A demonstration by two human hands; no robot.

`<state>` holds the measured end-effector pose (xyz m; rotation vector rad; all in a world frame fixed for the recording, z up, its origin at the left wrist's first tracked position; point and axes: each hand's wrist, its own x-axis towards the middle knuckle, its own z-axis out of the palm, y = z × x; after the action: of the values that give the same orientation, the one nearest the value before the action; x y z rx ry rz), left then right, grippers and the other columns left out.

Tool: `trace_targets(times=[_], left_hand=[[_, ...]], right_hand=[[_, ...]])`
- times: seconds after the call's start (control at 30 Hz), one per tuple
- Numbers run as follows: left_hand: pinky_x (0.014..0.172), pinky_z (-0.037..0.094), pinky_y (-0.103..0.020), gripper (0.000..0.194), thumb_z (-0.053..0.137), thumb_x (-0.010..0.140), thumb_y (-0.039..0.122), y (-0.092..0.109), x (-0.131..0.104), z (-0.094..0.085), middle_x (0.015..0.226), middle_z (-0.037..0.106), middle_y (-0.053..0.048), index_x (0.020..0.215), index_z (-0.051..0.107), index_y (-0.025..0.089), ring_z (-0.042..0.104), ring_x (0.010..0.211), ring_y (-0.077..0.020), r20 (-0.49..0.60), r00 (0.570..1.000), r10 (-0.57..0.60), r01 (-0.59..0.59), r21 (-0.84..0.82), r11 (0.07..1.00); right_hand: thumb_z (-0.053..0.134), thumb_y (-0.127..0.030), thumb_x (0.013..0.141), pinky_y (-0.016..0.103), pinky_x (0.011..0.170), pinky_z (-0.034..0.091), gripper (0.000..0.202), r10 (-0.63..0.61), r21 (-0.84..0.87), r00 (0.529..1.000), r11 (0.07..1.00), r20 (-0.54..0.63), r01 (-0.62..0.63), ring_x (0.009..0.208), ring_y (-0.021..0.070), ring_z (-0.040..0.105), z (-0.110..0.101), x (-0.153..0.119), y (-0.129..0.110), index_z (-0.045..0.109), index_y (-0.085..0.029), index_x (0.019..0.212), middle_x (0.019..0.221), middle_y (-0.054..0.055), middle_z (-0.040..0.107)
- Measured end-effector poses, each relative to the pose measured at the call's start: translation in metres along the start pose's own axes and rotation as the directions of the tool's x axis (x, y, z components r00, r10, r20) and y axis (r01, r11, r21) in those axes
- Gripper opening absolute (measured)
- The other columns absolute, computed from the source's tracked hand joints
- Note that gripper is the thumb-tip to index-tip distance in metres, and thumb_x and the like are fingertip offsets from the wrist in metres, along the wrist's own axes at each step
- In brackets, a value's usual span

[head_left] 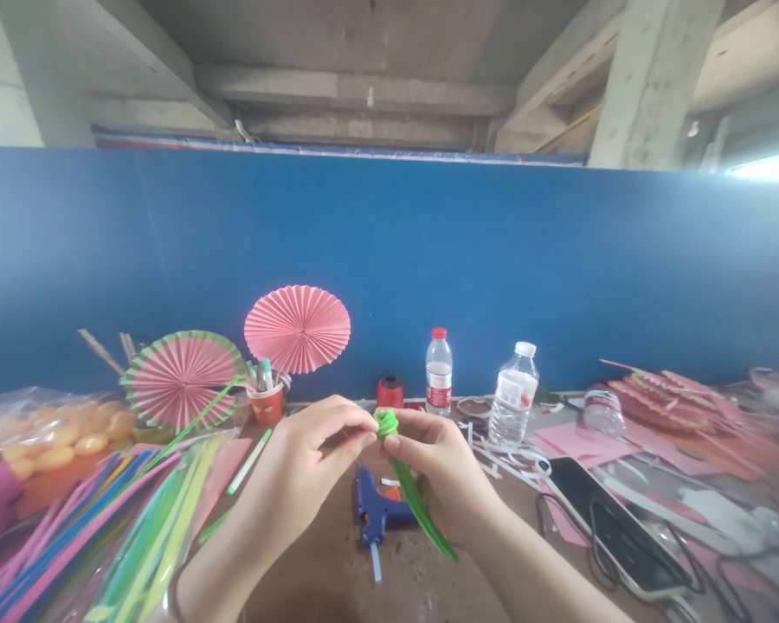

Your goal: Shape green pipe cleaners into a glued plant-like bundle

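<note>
Between my two hands, over the middle of the table, is a bright green pipe cleaner [387, 423] wound into a small coil. My right hand [438, 463] pinches the coil with thumb and finger, and green lengths [421, 510] hang down past the palm. From the left, the thumb and forefinger of my left hand [328, 450] close on the coil's edge. Just below my hands lies a blue hot glue gun [371, 509] with a glue stick poking out of its back end.
At left, bagged coloured pipe cleaners [162, 519] lie near a pink folded paper fan [297, 329] and a red cup [266, 402] of pens. Two bottles, one red-capped [439, 372] and one white-capped [514, 394], stand behind. A phone [614, 523], cables and paper scraps crowd the right.
</note>
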<state>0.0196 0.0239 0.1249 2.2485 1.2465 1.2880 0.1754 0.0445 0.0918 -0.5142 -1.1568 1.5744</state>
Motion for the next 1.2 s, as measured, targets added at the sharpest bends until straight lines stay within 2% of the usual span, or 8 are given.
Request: trace_targets(times=[0.17,0.37,0.53,0.67,0.8,1.03,1.2], left_hand=[[0.064,0.046,-0.023,0.010,0.053,0.079,0.022,-0.002,0.000,-0.003,0.083,0.063,-0.001,0.079,0.062,0.023,0.057,0.070,-0.0139,0.037,0.999,0.014,-0.014,-0.001,1.000],[0.066,0.046,-0.023,0.014,0.049,0.082,0.020,0.000,0.000,-0.006,0.086,0.061,-0.002,0.083,0.063,0.023,0.057,0.076,-0.0143,0.056,0.997,0.060,-0.064,0.072,0.995],[0.063,0.046,-0.022,0.017,0.049,0.081,0.017,-0.003,-0.001,-0.003,0.085,0.061,-0.002,0.084,0.064,0.024,0.057,0.071,-0.0126,0.042,0.998,0.050,-0.050,-0.007,0.999],[0.062,0.046,-0.023,0.019,0.050,0.081,0.014,-0.006,-0.002,0.001,0.081,0.061,-0.001,0.083,0.065,0.025,0.056,0.068,-0.0119,0.014,0.992,0.127,-0.127,-0.004,0.992],[0.063,0.046,-0.025,0.019,0.049,0.081,0.015,-0.004,-0.001,0.002,0.080,0.063,-0.003,0.084,0.066,0.024,0.057,0.069,-0.0133,-0.006,0.975,0.224,-0.224,0.037,0.974],[0.071,0.046,-0.025,0.012,0.055,0.079,0.017,-0.002,0.000,-0.006,0.084,0.065,-0.002,0.085,0.063,0.023,0.060,0.077,-0.0142,0.048,0.960,0.276,-0.280,0.093,0.956],[0.071,0.044,-0.026,0.015,0.051,0.080,0.015,-0.006,-0.002,-0.010,0.083,0.066,-0.003,0.087,0.062,0.023,0.059,0.079,-0.0152,0.087,0.936,0.341,-0.351,0.179,0.919]], right_hand=[[0.070,-0.019,0.064,0.022,0.057,0.043,0.026,0.037,0.038,0.999,0.999,0.024,-0.038,0.059,0.0094,0.052,-0.004,0.000,0.002,0.068,-0.014,0.090,0.067,0.001,0.061],[0.070,-0.020,0.066,0.016,0.048,0.035,0.022,0.106,0.085,0.992,0.990,0.062,-0.111,0.050,0.0052,0.045,-0.006,0.001,0.002,0.068,-0.012,0.087,0.057,-0.002,0.055],[0.074,-0.019,0.062,0.017,0.052,0.037,0.025,0.081,0.128,0.996,0.988,0.035,-0.085,0.055,0.0063,0.049,-0.005,0.001,0.002,0.068,-0.012,0.086,0.062,0.000,0.059],[0.075,-0.022,0.060,0.020,0.054,0.039,0.024,0.020,0.100,1.000,0.995,-0.014,-0.018,0.056,0.0081,0.051,-0.002,-0.002,0.002,0.069,-0.012,0.081,0.064,0.001,0.061],[0.074,-0.026,0.063,0.022,0.055,0.042,0.027,0.023,0.086,0.999,0.996,-0.034,-0.020,0.058,0.0104,0.053,-0.001,-0.004,0.002,0.068,-0.012,0.084,0.065,0.002,0.062],[0.072,-0.022,0.065,0.022,0.053,0.043,0.024,0.033,0.200,0.999,0.980,-0.041,-0.024,0.054,0.0110,0.054,-0.002,-0.004,0.004,0.068,-0.012,0.085,0.064,0.004,0.064],[0.072,-0.020,0.065,0.023,0.057,0.044,0.018,0.035,0.235,0.999,0.972,-0.026,-0.028,0.056,0.0103,0.055,-0.004,-0.004,0.003,0.068,-0.012,0.080,0.065,0.003,0.063]])
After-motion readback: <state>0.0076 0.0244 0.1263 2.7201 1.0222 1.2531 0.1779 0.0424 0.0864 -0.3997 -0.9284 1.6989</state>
